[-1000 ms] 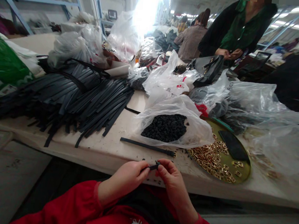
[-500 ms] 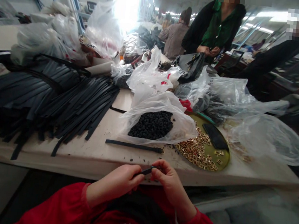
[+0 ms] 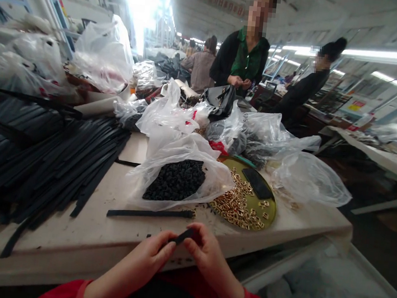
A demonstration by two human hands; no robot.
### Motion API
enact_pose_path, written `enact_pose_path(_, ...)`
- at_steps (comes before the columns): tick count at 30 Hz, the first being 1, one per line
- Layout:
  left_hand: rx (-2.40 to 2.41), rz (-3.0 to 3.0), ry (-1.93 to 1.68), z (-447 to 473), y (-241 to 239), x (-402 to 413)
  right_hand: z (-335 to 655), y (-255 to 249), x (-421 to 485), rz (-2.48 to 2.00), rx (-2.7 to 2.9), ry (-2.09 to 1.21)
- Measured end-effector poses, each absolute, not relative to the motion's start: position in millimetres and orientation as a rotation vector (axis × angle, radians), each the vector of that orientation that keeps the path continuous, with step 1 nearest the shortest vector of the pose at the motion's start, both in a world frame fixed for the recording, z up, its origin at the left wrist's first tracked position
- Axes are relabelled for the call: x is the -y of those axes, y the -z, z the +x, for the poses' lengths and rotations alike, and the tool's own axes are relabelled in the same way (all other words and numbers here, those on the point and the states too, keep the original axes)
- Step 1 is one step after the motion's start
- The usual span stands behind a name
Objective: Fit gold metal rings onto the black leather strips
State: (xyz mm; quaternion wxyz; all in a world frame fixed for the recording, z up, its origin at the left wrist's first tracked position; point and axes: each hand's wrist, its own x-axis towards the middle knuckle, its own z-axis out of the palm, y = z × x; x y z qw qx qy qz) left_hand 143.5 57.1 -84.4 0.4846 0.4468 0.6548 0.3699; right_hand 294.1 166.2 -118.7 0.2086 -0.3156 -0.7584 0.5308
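Note:
A short length of black strap (image 3: 183, 236) is pinched between my two hands at the table's front edge. My left hand (image 3: 155, 252) grips its near end with thumb and fingers. The fingers of my right hand (image 3: 203, 249) close on the other end, whose tip they hide. Just beyond lies a black strap with a gold buckle (image 3: 152, 213), flat on the table. Behind it an open plastic bag (image 3: 212, 188) holds many small black loops (image 3: 176, 179). On the right, a round gold-coloured tray (image 3: 270, 207) carries a heap of small gold buckles (image 3: 239, 197) and a dark flat phone-like slab (image 3: 257, 183).
A large pile of black straps (image 3: 56, 163) covers the table's left side. Clear plastic bags (image 3: 273, 133) and a black handbag (image 3: 220, 99) crowd the back. One person in green (image 3: 245, 60) stands across the table; another in dark clothes (image 3: 306, 87) is farther right.
The view has turned right and up, so the table things sit lower and more to the left. Both hands still hold the strap, now showing more of its flat face.

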Motion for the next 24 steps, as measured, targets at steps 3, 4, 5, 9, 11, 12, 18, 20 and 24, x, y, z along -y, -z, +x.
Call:
enact_pose_path(3,-1.62,1.029,-0.827,140,77,-66,309,113,-224,-1.107,2.49,-0.574)
enact_pose_path(4,-1.635,1.012,-0.82,140,76,-68,312,112,-242,-1.179,2.603,-0.329)
enact_pose_path(5,-1.65,1.01,-0.825,140,75,-70,313,113,-256,-1.223,2.7,-0.144)
enact_pose_path(9,-1.635,1.018,-0.8,145,75,-74,306,120,-281,-1.26,2.838,0.049)
enact_pose_path(11,-1.642,0.99,-0.779,147,76,-75,303,121,-283,-1.242,2.816,0.005)
enact_pose_path(12,-1.658,0.985,-0.777,148,76,-75,303,120,-284,-1.236,2.797,-0.019)
enact_pose_path(18,-1.734,1.153,-0.838,143,59,-78,309,99,-274,-1.163,2.574,-0.486)
enact_pose_path(20,-1.739,1.243,-0.871,141,47,-82,306,86,-257,-1.025,2.354,-1.029)
enact_pose_path(24,-1.757,1.332,-0.974,136,33,-89,291,59,-214,-0.781,2.04,-1.69)
